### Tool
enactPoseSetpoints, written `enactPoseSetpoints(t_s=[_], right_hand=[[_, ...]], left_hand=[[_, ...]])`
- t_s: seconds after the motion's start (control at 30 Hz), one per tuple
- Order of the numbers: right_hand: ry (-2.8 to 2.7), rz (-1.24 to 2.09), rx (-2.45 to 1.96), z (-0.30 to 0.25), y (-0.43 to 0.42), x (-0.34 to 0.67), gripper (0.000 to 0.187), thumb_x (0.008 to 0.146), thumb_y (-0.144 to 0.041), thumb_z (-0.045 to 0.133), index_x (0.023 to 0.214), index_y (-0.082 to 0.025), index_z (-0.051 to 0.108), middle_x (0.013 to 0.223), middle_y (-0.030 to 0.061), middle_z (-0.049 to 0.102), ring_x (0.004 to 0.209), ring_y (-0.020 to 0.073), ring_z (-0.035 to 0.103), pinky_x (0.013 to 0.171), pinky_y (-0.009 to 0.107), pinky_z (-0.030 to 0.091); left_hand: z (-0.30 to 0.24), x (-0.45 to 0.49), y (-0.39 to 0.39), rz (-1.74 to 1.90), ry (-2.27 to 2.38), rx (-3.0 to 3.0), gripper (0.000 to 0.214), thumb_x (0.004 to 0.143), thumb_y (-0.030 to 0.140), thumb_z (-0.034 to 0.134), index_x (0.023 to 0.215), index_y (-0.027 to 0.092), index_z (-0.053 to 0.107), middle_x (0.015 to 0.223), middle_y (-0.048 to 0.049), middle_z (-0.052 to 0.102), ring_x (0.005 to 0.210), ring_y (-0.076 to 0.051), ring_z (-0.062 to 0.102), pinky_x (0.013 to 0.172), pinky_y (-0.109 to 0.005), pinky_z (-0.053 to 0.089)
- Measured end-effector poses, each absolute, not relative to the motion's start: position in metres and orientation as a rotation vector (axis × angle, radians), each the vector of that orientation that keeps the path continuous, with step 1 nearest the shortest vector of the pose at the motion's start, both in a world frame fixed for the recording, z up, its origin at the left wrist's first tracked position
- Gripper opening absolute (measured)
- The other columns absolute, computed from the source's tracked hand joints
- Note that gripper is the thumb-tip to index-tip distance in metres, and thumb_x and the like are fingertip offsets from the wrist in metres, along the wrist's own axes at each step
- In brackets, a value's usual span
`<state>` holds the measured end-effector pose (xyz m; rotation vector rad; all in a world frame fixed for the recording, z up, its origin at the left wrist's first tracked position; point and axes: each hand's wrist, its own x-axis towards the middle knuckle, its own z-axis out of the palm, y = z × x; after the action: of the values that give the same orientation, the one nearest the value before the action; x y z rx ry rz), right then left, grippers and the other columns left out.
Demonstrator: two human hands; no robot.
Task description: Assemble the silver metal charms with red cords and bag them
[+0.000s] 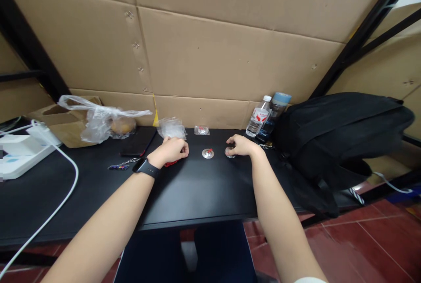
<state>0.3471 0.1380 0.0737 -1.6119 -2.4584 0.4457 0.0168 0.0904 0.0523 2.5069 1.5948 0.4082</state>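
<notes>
My left hand (171, 151) lies on the black table (197, 191) with its fingers curled, and a small red thing (170, 164) shows under it. A black watch (147, 168) is on that wrist. My right hand (239, 145) rests to the right, its fingers closed over a small round silver piece (229, 152). Between the two hands lies a round silver disc with a red bit on top (208, 153). Behind it sits a small clear packet holding another disc (201, 130). A crumpled clear bag (171, 128) lies just beyond my left hand.
A black backpack (335, 138) fills the table's right end, with two bottles (263, 118) beside it. At the left are a paper bag and plastic bag with food (98, 121), a white power strip (19, 153) with cable, a dark phone (135, 145) and a keychain (118, 167). Cardboard wall behind.
</notes>
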Motion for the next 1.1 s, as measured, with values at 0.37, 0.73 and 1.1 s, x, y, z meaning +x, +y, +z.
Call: enactPoseSetpoints(t_s=[0.37,0.73,1.1], right_hand=[[-2.476,0.599,-1.64,0.084,0.133,0.351,0.052,0.057,-0.026,0.087,0.108,-0.019,0.075,0.098,0.0043,0.076,0.082,0.0194,0.07,0.07,0.025,0.05],[-2.455,0.577,-1.576,0.086,0.133,0.355,0.047,0.062,-0.024,0.084,0.107,-0.02,0.074,0.099,0.004,0.076,0.081,0.0186,0.07,0.073,0.026,0.05],[-2.057,0.67,-0.909,0.085,0.116,0.3,0.044,0.071,-0.031,0.082,0.113,-0.022,0.069,0.113,0.0066,0.073,0.091,0.0198,0.071,0.073,0.029,0.054]], left_hand=[[0.059,0.024,0.087,0.757,1.593,2.45,0.009,0.09,0.032,0.062,0.091,0.024,0.066,0.089,-0.0004,0.077,0.088,-0.023,0.07,0.091,-0.038,0.034],[0.062,0.029,0.084,0.938,1.597,2.423,0.014,0.092,0.031,0.063,0.103,0.027,0.07,0.098,-0.0023,0.079,0.096,-0.025,0.071,0.095,-0.041,0.031],[0.07,0.041,0.078,1.113,1.495,2.333,0.014,0.092,0.034,0.065,0.09,0.025,0.076,0.106,-0.0035,0.076,0.104,-0.025,0.067,0.093,-0.04,0.039]])
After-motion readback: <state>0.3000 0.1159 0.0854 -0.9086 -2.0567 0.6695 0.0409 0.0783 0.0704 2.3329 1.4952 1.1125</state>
